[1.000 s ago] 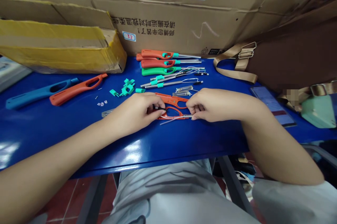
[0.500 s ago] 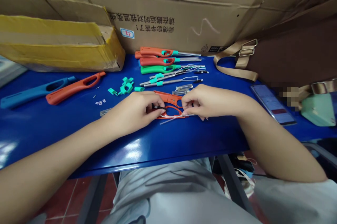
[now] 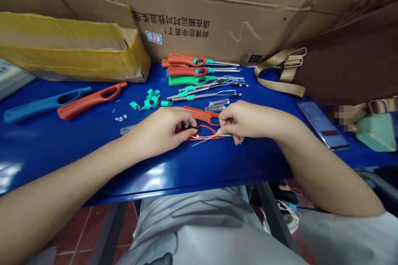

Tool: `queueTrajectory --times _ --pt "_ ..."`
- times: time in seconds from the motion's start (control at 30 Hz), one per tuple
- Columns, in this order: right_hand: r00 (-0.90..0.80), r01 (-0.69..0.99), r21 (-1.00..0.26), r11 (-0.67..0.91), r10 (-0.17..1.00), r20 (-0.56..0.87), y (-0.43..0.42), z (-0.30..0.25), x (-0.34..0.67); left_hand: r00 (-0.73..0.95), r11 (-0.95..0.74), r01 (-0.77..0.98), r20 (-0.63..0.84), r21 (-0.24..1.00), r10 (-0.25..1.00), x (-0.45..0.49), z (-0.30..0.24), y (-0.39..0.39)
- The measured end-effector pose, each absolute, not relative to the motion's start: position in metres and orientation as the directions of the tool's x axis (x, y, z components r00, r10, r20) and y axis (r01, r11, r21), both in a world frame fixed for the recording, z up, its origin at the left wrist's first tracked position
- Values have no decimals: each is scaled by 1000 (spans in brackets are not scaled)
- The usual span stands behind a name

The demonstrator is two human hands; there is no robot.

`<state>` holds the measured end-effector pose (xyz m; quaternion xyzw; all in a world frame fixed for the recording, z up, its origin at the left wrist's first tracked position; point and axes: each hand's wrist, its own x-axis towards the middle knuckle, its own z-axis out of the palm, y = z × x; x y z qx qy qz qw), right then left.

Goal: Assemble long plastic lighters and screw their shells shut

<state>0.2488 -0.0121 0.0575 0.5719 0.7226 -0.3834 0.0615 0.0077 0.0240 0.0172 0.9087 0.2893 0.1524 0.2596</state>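
Observation:
An orange lighter shell half lies on the blue table in front of me, with a second orange half just behind it. My left hand is closed, pinching a small black-tipped part with thin wires at the shell's left end. My right hand is closed too, pinching the thin metal tube and wire at the shell's right end. Both hands rest on the table.
Assembled orange and green lighters and metal tubes with teal clips lie behind. Teal parts, an orange handle and a blue handle lie left. Cardboard boxes, a brown bag, a phone.
My right hand has slid a little to the left along the orange shell. The left hand has stayed in place. The view shifted slightly.

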Motion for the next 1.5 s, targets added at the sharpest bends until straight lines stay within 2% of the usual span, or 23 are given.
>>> queueTrajectory --times 0.33,0.43,0.6,0.77,0.93,1.23,1.5 --pt "-505 804 -538 253 768 -393 -15 58 256 776 -660 477 76 580 627 8 18 27" --pt "-510 799 -538 267 776 -372 -15 66 260 776 -668 478 82 570 626 8 19 27" --pt "-477 833 -490 256 780 -405 -16 70 264 787 -686 463 96 562 610 8 21 24" --pt "-536 808 -504 304 735 -416 -14 64 262 806 -707 448 95 547 585 5 20 25" --pt "-500 827 -506 248 736 -457 -14 63 259 847 -759 409 97 507 522 4 21 26" --pt "-438 875 -435 213 731 -523 -13 64 252 845 -743 438 51 507 533 4 25 23" --pt "-420 862 -486 143 739 -527 -14 62 255 848 -747 425 63 511 526 4 24 25"
